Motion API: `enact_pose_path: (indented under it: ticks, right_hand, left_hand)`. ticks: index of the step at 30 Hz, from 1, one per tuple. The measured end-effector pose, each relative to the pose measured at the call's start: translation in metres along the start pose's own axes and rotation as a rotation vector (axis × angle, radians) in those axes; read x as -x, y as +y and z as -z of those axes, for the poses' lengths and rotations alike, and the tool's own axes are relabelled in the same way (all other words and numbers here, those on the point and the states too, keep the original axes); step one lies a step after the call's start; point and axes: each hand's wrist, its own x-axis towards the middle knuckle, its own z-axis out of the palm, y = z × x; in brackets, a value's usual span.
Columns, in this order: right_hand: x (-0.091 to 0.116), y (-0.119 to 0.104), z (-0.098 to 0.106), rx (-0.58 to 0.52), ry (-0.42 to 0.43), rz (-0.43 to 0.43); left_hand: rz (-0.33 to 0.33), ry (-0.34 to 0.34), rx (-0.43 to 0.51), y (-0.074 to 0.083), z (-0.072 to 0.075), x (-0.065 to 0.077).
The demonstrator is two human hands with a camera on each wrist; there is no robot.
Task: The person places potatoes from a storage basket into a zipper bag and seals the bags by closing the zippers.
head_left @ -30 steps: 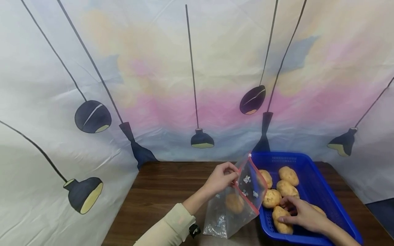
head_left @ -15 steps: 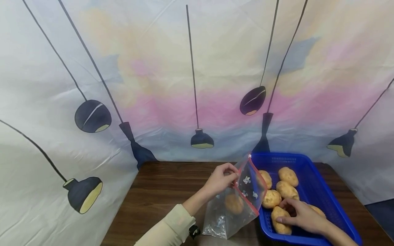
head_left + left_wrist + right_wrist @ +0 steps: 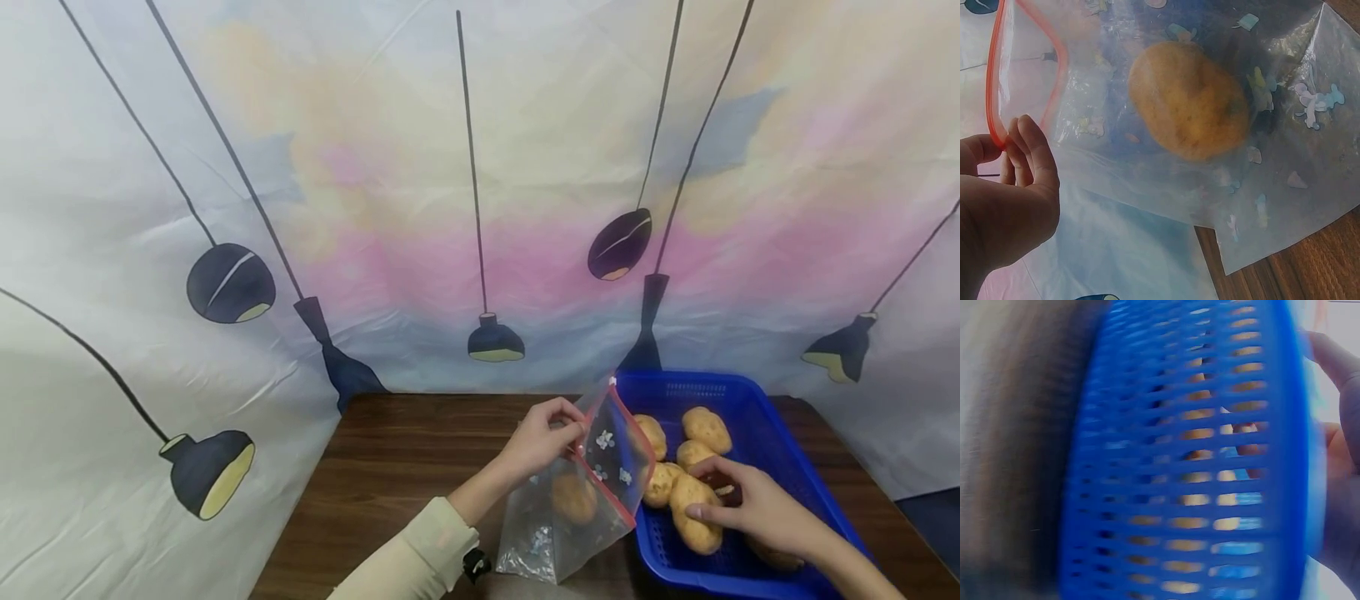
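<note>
My left hand [image 3: 538,440] pinches the red zip rim of a clear plastic zip bag [image 3: 528,537], holding its mouth spread toward the basket. Inside the bag lies one potato [image 3: 1188,103], and small printed figures dot the plastic. My right hand [image 3: 765,507] grips an oblong potato [image 3: 696,521] between thumb and fingers, over the near part of a blue plastic basket [image 3: 761,437]. In the right wrist view the perforated basket wall [image 3: 1185,481] covers most of the scene, hiding much of that hand.
Several other potatoes, including one at the back [image 3: 707,428], lie in the basket right of the bag. Another potato [image 3: 776,554] sits partly hidden below my right wrist. A brown wooden table [image 3: 405,467] carries everything; a lamp-patterned cloth [image 3: 405,233] hangs behind.
My right hand has raised the oblong potato off its spot in the basket, shifting it slightly up and right. The left hand keeps its grip on the bag.
</note>
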Motion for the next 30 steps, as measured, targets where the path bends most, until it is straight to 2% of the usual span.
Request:
enact_pose_path:
  ticks: [6, 10, 19, 24, 30]
  right_hand:
    - [-0.008, -0.027, 0.021, -0.067, 0.074, 0.034]
    - [-0.017, -0.042, 0.027, -0.078, 0.104, 0.065]
    - [-0.045, -0.07, 0.01, -0.123, 0.11, 0.138]
    - [-0.061, -0.082, -0.001, -0.12, 0.127, 0.146]
    - [-0.07, -0.087, -0.011, -0.139, 0.108, 0.132]
  left_hand:
    - [0.001, 0.004, 0.006, 0.0, 0.0, 0.0]
    - [0.005, -0.004, 0.015, 0.0, -0.001, 0.0]
    - [0.012, -0.023, 0.036, 0.001, -0.003, 0.001]
    - [0.013, -0.031, 0.031, 0.001, -0.002, 0.001]
    - [0.012, -0.033, 0.028, 0.0, -0.003, 0.001]
